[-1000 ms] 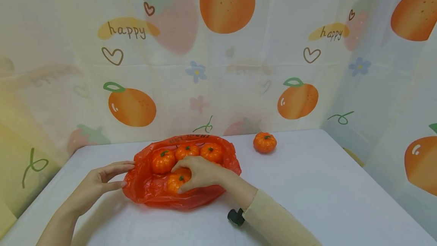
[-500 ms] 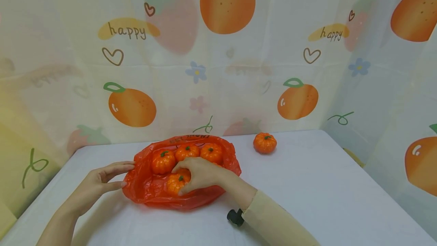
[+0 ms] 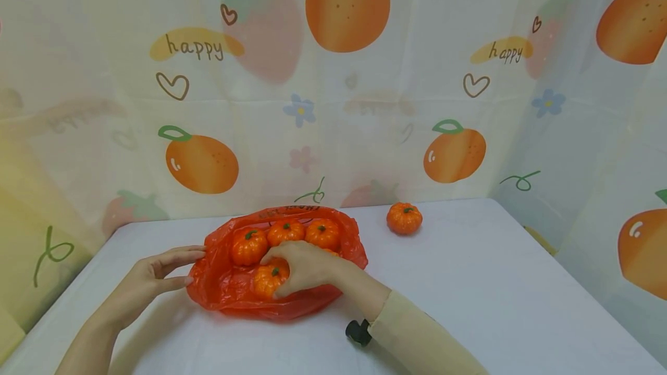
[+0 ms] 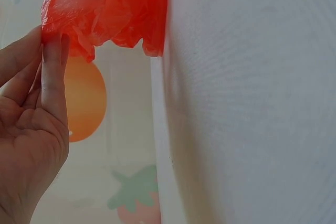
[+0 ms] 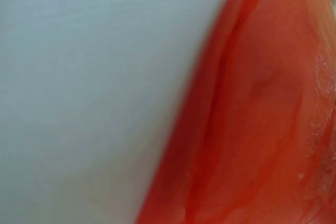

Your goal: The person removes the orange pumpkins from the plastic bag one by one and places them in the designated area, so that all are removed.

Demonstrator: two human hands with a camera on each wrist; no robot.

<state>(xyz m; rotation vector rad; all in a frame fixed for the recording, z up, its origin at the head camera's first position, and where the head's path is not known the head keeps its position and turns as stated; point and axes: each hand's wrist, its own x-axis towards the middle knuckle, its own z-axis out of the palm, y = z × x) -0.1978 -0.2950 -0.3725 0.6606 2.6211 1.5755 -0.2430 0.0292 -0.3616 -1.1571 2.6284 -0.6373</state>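
Observation:
A red plastic bag point(image 3: 229, 294) lies with its mouth spread on the table, several small orange pumpkins inside. My right hand point(image 3: 304, 265) reaches into it from the right, thumb and fingers curved round the front pumpkin point(image 3: 266, 283). Behind that hand sit a left pumpkin point(image 3: 249, 246), a middle one point(image 3: 283, 230) and a right one point(image 3: 323, 232); another is mostly hidden by the hand. At the bag's left rim, my left hand point(image 3: 151, 279) holds the edge with thumb and fingertips. The right wrist view shows only the bag's wall point(image 5: 262, 108) and table.
One more pumpkin point(image 3: 404, 218) stands on the white table point(image 3: 469, 288), right of the bag near the back edge. A printed curtain point(image 3: 365, 103) hangs right behind the table. A black device point(image 3: 358, 333) sits under the right sleeve point(image 3: 422, 334).
Almost nothing differs: my right hand and the front pumpkin have shifted very slightly to the left. The left hand stays at the bag's rim.

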